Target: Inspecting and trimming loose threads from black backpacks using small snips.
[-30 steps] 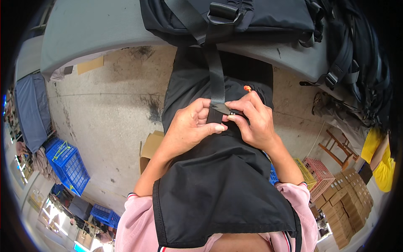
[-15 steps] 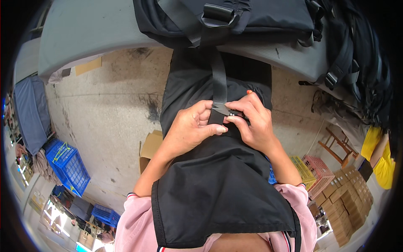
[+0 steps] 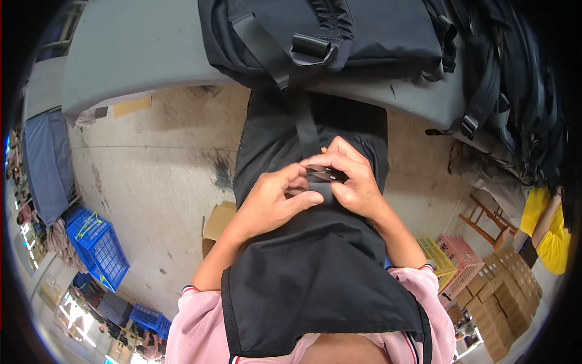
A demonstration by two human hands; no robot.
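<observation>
A black backpack lies on the grey work surface above my lap, and a black webbing strap hangs from it toward me. My left hand pinches the lower part of the strap between thumb and fingers. Close against it, my right hand grips a small shiny black piece at the strap; it looks like a plastic buckle, but fingers partly cover it. A small orange thing shows by my right index finger; its kind is unclear. Both hands are above the black apron.
The padded grey work surface runs across the top. More black bags with straps hang at the right. Blue crates stand on the left floor. Yellow and pink crates, a wooden stool and stacked cartons are at the right.
My hands have come slightly nearer to me with the strap. The black piece has turned in my right fingers, and the backpack appears lower in view.
</observation>
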